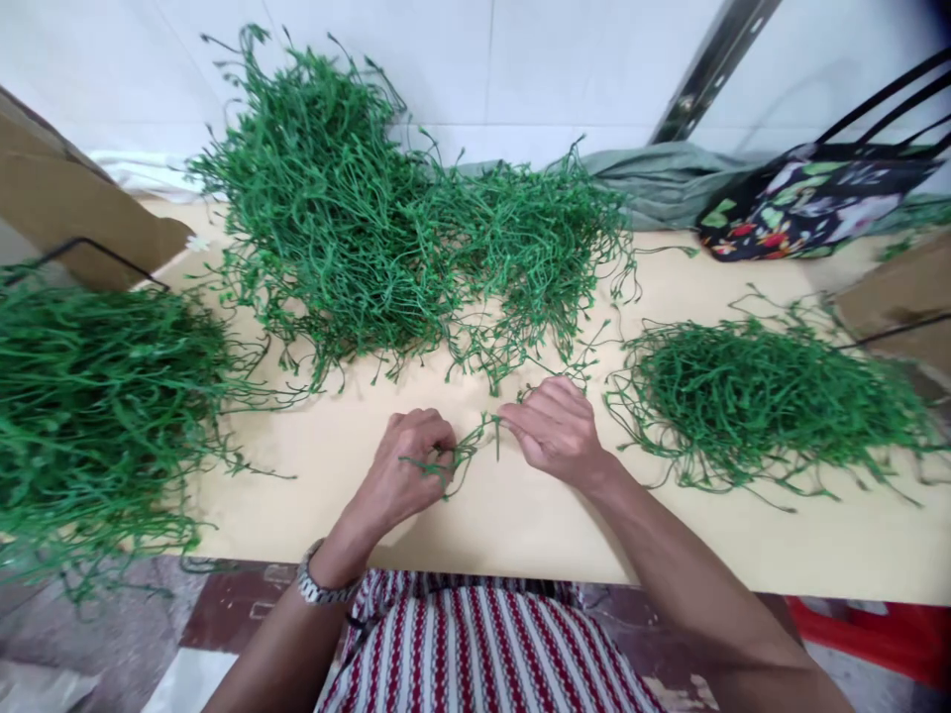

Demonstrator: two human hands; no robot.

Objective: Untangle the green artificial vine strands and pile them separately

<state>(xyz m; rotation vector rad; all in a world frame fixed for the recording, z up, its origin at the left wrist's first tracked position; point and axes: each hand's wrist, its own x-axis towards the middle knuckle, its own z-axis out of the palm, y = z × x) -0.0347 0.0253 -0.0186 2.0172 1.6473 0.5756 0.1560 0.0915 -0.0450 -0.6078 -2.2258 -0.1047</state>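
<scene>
Over the front middle of the pale table, my left hand (412, 463) is closed around a few thin green plastic-looking stems (467, 454) with small bud-like tips. My right hand (554, 431) pinches one end of the green stem piece (496, 424) between thumb and finger, just right of the left hand. Between the two hands the stems stretch across a short gap. Behind them rises a big tangled heap of the same green stems (334, 208), which runs on into a lower heap (527, 233) toward the right.
More green stems lie piled at the left (96, 396) and the right (773, 396) of the table (535, 545). Cardboard (81, 198) stands at the far left. A floral bag (809, 203) rests at the back right by green cloth (661, 178). A tiled wall (520, 79) bounds the back.
</scene>
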